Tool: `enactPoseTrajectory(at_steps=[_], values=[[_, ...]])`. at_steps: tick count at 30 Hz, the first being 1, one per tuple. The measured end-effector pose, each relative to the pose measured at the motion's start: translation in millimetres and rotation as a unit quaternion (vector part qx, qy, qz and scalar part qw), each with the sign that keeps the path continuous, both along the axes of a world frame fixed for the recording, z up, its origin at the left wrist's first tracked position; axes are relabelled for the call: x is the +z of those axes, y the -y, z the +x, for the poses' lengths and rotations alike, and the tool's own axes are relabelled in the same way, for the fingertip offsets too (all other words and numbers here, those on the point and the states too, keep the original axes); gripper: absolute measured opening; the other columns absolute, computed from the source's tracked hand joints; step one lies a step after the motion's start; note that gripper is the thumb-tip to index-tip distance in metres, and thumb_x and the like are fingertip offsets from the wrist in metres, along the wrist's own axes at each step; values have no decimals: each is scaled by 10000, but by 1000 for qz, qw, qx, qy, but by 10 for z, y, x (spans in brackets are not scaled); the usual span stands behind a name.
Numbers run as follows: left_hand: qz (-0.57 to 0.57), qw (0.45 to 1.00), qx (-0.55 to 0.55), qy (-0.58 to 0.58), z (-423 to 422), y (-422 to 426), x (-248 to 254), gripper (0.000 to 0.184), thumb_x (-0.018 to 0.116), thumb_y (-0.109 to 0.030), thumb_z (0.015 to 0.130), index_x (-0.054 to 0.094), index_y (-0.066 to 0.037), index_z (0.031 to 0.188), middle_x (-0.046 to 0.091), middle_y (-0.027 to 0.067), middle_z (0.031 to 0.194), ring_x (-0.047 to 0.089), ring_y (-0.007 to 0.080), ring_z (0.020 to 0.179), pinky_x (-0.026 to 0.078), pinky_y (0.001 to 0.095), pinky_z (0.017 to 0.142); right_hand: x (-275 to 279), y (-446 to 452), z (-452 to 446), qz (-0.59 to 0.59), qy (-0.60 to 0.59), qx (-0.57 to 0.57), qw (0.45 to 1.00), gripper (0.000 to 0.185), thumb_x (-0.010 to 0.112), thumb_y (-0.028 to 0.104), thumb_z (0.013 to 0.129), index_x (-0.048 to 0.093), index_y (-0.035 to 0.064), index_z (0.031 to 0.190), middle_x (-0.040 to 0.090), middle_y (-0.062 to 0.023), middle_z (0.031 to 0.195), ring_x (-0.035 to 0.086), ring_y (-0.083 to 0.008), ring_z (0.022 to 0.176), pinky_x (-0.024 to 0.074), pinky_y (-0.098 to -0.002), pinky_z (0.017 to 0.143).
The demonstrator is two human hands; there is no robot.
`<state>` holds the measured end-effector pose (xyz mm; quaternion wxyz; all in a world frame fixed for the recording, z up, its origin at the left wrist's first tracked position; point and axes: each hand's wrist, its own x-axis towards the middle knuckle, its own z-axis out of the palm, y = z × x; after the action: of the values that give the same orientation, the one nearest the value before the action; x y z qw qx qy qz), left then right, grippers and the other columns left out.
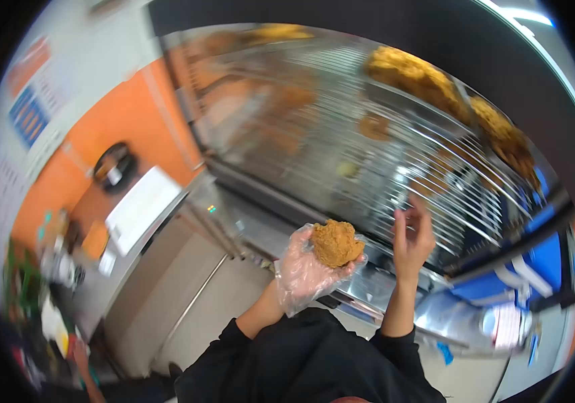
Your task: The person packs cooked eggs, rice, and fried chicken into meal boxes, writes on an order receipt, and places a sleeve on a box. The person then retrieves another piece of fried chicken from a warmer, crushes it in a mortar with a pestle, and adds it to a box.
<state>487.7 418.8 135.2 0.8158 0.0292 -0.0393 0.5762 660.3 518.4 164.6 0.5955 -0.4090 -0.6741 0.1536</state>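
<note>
My left hand (301,269) wears a clear plastic glove and holds a piece of breaded fried chicken (336,243), which rests on the palm with the fingers curled under it. My right hand (415,236) is bare, raised at the front of a heated display cabinet (234,176). Its thumb and fingers are apart, and I see nothing between them. Behind it, wire racks (395,151) inside the cabinet carry several golden fried pieces, with a heap of fried chicken (418,77) on the upper level. Blur softens the cabinet's inside.
At the left stands a counter with a white board (143,208) and a round black item (114,166). Another person's hand (79,350) shows at the lower left. A blue box (512,269) with white straps is at the right, beside a metal surface (438,316).
</note>
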Motion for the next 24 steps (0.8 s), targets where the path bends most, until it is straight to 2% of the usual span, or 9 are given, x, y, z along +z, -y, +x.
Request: enactPoseTrajectory(at_steps=[3,6,7,10,11,12,18,21,24], values=[[-23,993,105,39,-185,356,92,664,540,-423,869,405,29,1336,432,249,1344,462,451,1175,472,475,951,-50,-247,-301,103,93,-88,986,252,678,139,871,631,25,1090,629,-72,807,586,-171,639,481,-282,579],[34,972,228,-54,-459,628,-42,643,571,-386,850,427,31,1318,511,235,1270,548,410,1105,527,449,884,-269,-447,-390,210,90,-105,968,188,610,136,925,641,-2,1048,677,-142,928,663,-258,783,533,-348,679],[43,956,276,-93,-552,702,-132,636,582,-372,843,434,32,1311,536,229,1243,574,395,1080,540,441,866,-371,-569,-362,236,121,-129,955,194,602,133,930,645,-17,1044,678,-156,958,674,-250,817,552,-336,678],[27,925,358,-128,-658,952,-395,675,610,-314,842,371,49,1359,448,226,1356,506,394,1196,477,433,984,-363,-584,-254,218,177,-189,941,219,636,117,902,639,-39,1056,686,-149,981,699,-212,781,599,-276,669],[12,914,383,-136,-690,1076,-441,686,619,-312,837,367,52,1361,443,223,1363,504,395,1199,475,437,987,-397,-648,-181,217,171,-174,945,204,638,85,896,630,-53,1046,691,-138,962,697,-195,759,602,-279,653],[-4,902,407,-145,-730,1198,-491,696,627,-310,832,363,54,1363,437,220,1369,503,395,1201,472,442,989,-650,-1138,84,297,141,-117,937,221,621,174,921,642,-24,1018,698,-130,859,677,-189,674,565,-276,560],[-25,872,458,-174,-985,1857,-655,799,667,-326,775,333,61,1388,404,198,1405,436,321,1290,351,411,1095,-665,-1057,-3,312,155,-128,928,241,588,202,933,639,-14,1027,691,-124,885,672,-200,695,556,-288,573],[-5,857,483,-179,-1099,2149,-679,747,652,-343,828,347,37,1395,446,188,1373,466,313,1264,385,395,1061,-734,-1028,-15,309,174,-163,921,255,569,218,940,637,-9,1033,686,-121,900,668,-207,707,551,-296,581],[-32,856,481,-187,-1287,2378,-689,813,668,-372,772,346,48,1389,436,187,1372,434,317,1288,370,394,1069,-779,-985,-59,300,201,-199,911,269,549,235,947,635,-3,1039,681,-117,915,665,-213,719,546,-303,588]])
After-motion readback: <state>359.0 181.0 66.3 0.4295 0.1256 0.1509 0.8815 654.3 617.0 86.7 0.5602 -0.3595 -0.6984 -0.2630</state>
